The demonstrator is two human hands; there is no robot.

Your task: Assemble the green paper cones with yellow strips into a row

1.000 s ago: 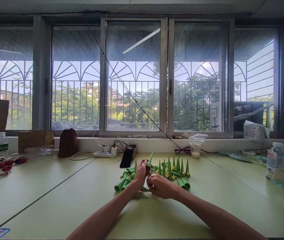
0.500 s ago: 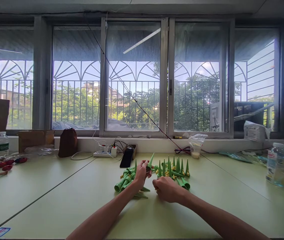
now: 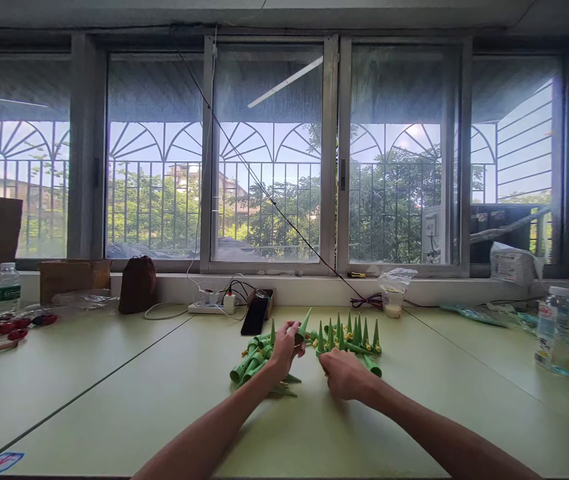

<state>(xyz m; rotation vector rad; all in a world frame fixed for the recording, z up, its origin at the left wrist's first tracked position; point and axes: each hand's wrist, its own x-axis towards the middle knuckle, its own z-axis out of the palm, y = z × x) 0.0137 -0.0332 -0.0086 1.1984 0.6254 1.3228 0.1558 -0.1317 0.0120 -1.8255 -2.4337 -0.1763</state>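
Note:
My left hand is closed around a green pointed cone, its tip slanting up and to the right. Beneath and left of that hand lies a heap of green tubes and cones. My right hand has its fingers curled together at the front of a second group; whatever they grip, if anything, is hidden. Just behind it, several green cones stand upright with small yellow pieces around their bases. A green tube lies to the right of my right hand.
A dark phone rests by a white power strip. Behind the cones are a plastic cup with a bag and a bundled cord. Bottles stand at the left and right. A brown pouch sits against the sill.
My right hand has moved a little to the right and up, towards the standing cones. My left hand stays almost in place with its cone.

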